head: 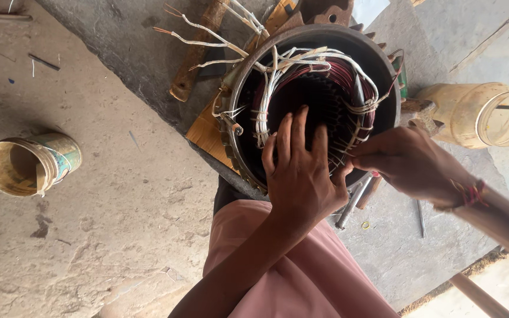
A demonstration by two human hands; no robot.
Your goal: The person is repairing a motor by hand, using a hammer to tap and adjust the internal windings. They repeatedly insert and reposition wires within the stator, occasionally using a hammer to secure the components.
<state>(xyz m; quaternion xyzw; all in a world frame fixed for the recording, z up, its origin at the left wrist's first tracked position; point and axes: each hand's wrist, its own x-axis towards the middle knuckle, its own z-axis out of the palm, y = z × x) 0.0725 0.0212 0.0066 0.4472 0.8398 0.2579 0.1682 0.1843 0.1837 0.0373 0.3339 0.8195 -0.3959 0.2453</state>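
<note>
Left hand: your grip lies flat, fingers spread, on the motor stator; holding nothing
Right hand: pinched on a winding tie at the rim, just right
Beyond: white leads; plastic jar far right

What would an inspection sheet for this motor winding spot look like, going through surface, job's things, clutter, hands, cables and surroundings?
Surface: rough grey concrete floor, dusty and stained.
Job's things: round metal stator housing lying open end up; dark red copper windings inside, tied with pale lacing.
Clutter: open tin can on its side at left; yellowish plastic jar on its side at right; metal rods beside the housing; rusty flat bar behind it.
Hands: left hand spread over the bore, fingertips on the windings; right hand pinching at the winding edge, what it grips is hidden.
Cables: white sleeved leads trail out of the housing.
Surroundings: pink cloth over the person's lap.
</note>
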